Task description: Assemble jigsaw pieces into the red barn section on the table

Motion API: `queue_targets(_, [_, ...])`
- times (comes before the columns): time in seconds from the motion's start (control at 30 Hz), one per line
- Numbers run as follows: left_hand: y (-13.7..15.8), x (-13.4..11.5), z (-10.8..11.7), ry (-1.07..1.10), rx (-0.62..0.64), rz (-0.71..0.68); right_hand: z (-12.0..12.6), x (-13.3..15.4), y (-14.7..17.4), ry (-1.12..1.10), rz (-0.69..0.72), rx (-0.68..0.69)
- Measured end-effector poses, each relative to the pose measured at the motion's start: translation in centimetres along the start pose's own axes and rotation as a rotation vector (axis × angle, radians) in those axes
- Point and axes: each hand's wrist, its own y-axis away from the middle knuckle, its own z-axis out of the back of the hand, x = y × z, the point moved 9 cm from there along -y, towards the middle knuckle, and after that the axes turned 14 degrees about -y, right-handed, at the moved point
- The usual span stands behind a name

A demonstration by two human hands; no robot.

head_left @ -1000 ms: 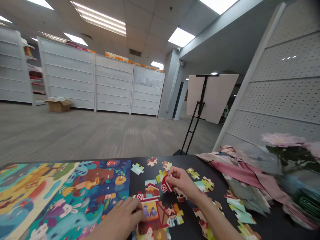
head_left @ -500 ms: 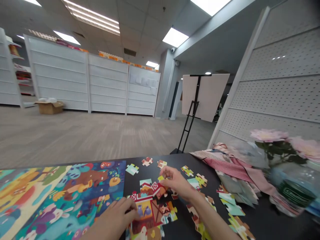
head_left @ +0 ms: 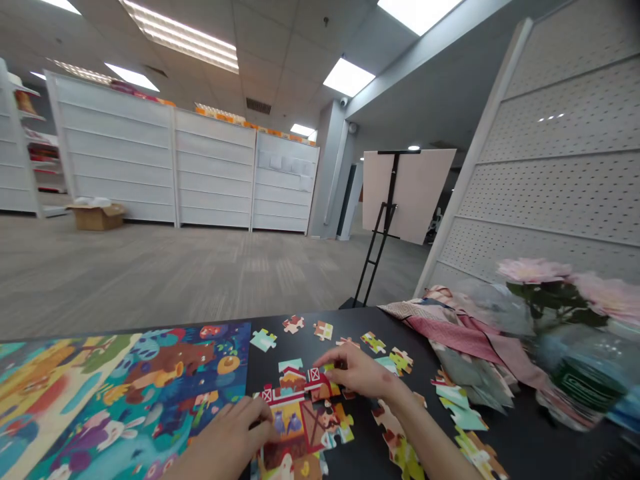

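Observation:
A partly joined jigsaw puzzle [head_left: 300, 427] with a red barn scene lies on the black table. At its left edge rests my left hand [head_left: 237, 430], fingers loosely bent and apart, fingertips touching the puzzle. My right hand [head_left: 357, 372] pinches a red and yellow-green puzzle piece [head_left: 320, 383] at the upper right of the joined part. Part of that piece is hidden under the fingers. Around them lie loose pieces: a pale green one [head_left: 263, 339], a pinkish one [head_left: 293, 324], a brown and cream one [head_left: 323, 330] and a yellow-green one [head_left: 373, 342].
A colourful picture board [head_left: 165, 373] covers the table's left side. More loose pieces [head_left: 460, 407] lie to the right, near a pink cloth [head_left: 480, 340] and a clear container with a green label [head_left: 590, 383] beside pink flowers [head_left: 535, 270]. An easel [head_left: 385, 227] stands beyond the table.
My right hand has lowered and moved slightly, bringing the piece down against the joined puzzle. A loose piece behind the hand now shows. My left hand stays in place.

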Motion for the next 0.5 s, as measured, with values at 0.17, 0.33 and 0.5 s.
queue_targets(0.17, [-0.02, -0.11, 0.06, -0.023, -0.018, -0.022, 0.04, -0.61, -0.13, 0.109, 0.004, -0.017])
queue_targets(0.33, [-0.1, -0.16, 0.19, -0.056, -0.023, 0.002, -0.2, -0.67, -0.16, 0.163, 0.016, 0.005])
queue_targets(0.5, [-0.23, -0.18, 0.06, -0.082, -0.033, 0.026, -0.32, -0.19, 0.08, 0.205, 0.015, 0.014])
